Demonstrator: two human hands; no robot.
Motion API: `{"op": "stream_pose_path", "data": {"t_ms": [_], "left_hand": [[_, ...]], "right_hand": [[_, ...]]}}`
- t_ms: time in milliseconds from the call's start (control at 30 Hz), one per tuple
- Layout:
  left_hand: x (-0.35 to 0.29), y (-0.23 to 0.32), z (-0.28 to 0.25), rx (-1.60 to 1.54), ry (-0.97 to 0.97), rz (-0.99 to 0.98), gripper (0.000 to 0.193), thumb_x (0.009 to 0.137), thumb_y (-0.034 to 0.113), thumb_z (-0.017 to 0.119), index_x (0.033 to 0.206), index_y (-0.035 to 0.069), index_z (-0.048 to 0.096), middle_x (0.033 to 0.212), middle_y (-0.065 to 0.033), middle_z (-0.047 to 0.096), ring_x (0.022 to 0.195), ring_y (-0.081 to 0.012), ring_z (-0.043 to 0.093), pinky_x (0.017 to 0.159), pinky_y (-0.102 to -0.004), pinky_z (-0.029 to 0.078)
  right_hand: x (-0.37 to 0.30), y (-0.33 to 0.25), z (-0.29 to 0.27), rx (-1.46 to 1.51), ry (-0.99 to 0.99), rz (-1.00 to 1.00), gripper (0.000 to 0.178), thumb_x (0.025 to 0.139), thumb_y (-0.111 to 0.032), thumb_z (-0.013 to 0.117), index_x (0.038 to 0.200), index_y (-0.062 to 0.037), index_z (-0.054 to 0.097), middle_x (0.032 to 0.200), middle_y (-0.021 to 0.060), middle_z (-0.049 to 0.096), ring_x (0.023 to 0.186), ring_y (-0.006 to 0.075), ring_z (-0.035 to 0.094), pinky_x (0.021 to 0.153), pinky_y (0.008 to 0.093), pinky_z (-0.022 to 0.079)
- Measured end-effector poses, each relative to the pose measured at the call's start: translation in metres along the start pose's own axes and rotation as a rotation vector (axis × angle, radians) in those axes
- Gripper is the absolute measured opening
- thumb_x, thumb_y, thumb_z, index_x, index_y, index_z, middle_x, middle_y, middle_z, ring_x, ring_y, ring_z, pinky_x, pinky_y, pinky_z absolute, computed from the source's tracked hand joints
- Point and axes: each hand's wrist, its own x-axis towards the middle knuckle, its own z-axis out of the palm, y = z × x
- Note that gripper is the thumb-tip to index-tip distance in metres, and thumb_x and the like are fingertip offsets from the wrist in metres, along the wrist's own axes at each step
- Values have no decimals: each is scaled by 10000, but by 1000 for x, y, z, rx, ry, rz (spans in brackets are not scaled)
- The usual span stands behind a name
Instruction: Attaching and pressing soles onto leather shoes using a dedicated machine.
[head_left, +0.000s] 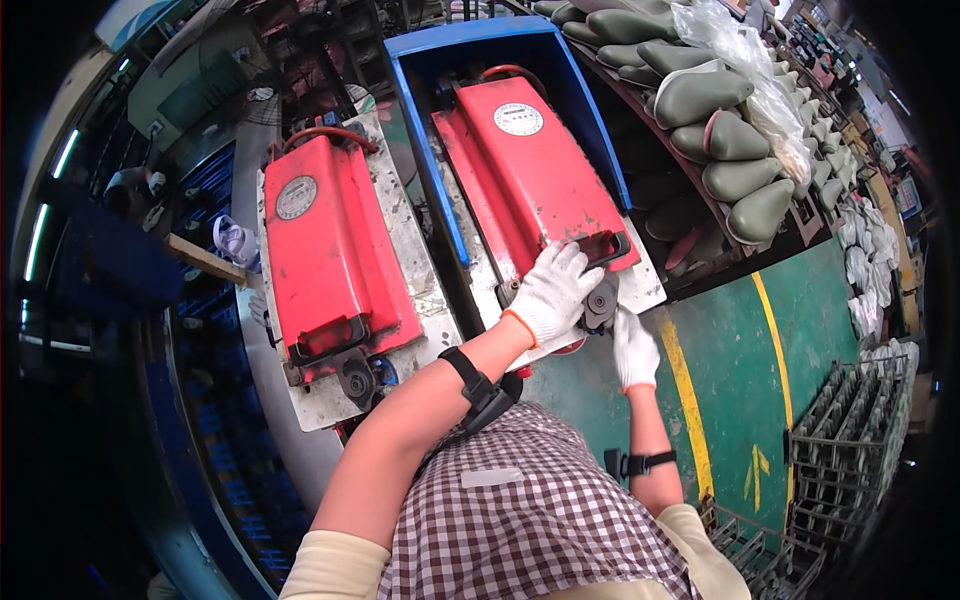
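Two red machine covers lie side by side, each with a round pale label. The right red cover point(540, 170) sits within a blue metal housing point(470, 40). At its near end are a black handle point(622, 244) and a dark round latch point(600, 300). My left hand point(556, 292), in a white knit glove, rests its extended fingers on the cover's near end, beside the handle. My right hand point(635, 350), gloved too, is closed at the near right side of the latch. Its fingertips are partly hidden. The left red cover point(325, 240) has no hand on it.
Grey-green shoe lasts point(755, 212) are piled on a rack at the right, with clear plastic point(730, 50) over some. A metal rack point(850, 440) stands on the green floor point(735, 350), which has yellow lines. A white shoe point(235, 240) lies left of the left machine.
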Motion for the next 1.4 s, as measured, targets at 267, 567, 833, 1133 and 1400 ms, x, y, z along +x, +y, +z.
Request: {"op": "stream_pose_path", "data": {"t_ms": [267, 567, 833, 1133, 1400], "left_hand": [[25, 7, -15, 58, -7, -40, 346, 790, 153, 669, 1127, 159, 750, 984, -131, 641, 1123, -341, 609, 1129, -526, 381], [90, -3, -124, -39, 223, 12, 304, 799, 183, 727, 1102, 184, 743, 952, -100, 637, 993, -321, 635, 959, -483, 478], [152, -45, -207, 74, 293, 24, 451, 895, 161, 661, 1342, 111, 670, 1288, -151, 667, 1240, -329, 625, 1099, -419, 484], [117, -61, -215, -255, 435, -7, 530, 918, 254, 666, 1408, 66, 591, 1348, -213, 604, 1285, -350, 584, 1101, -416, 456], [-87, -92, -157, -747, 581, -658, 643, 1086, 395, 546, 1598, 54, 358, 1529, -172, 498, 1393, -283, 510, 1153, -403, 426]], "right_hand": [[-57, -9, 2, 111, -177, -119, 671, 1003, -397, 606, 1568, -116, 377, 1033, 230, 741, 912, 411, 727, 845, 472, 562], [52, -94, -2, 209, 51, -576, 391, 899, -301, 734, 1179, -32, 691, 1232, 226, 669, 1185, 422, 599, 1020, 484, 480], [128, -187, 45, -241, 192, -368, 766, 797, -465, 813, 1492, -286, 546, 1580, 229, 399, 1355, 453, 470, 1020, 523, 495], [185, -156, 14, 158, 20, -342, 577, 884, -455, 710, 1423, -259, 645, 1361, 252, 630, 1250, 420, 622, 1058, 469, 507], [75, -119, -27, 1159, -614, 30, 611, 991, -354, 653, 1506, -48, 531, 1400, 116, 640, 1242, 204, 638, 1040, 345, 524]]}}
